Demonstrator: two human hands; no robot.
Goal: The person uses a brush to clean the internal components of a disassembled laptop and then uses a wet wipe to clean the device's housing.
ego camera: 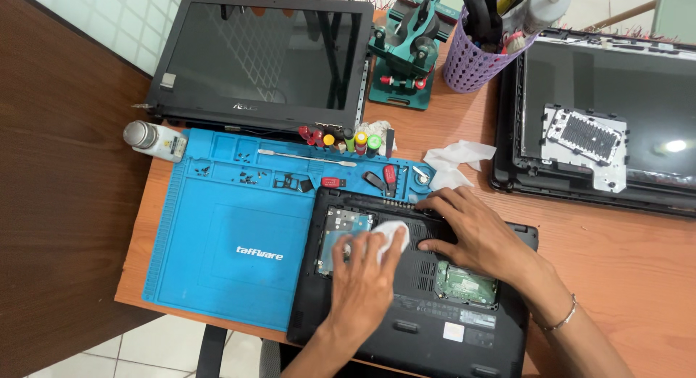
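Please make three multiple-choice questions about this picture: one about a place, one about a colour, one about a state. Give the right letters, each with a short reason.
1. Where does the black laptop base lie?
A. Partly on the blue repair mat
B. Inside the purple basket
C. On the floor

2. What colour is the cloth under the left hand?
A. Red
B. White
C. Green

3. In what state is the underside of the laptop base?
A. Fully covered
B. Wrapped in plastic
C. Open, with parts showing

Answers:
1. A: its left edge overlaps the blue repair mat on the wooden table.
2. B: the white cloth is pressed by the fingers over the drive bay.
3. C: a drive and a green board show; the right hand rests flat between them.
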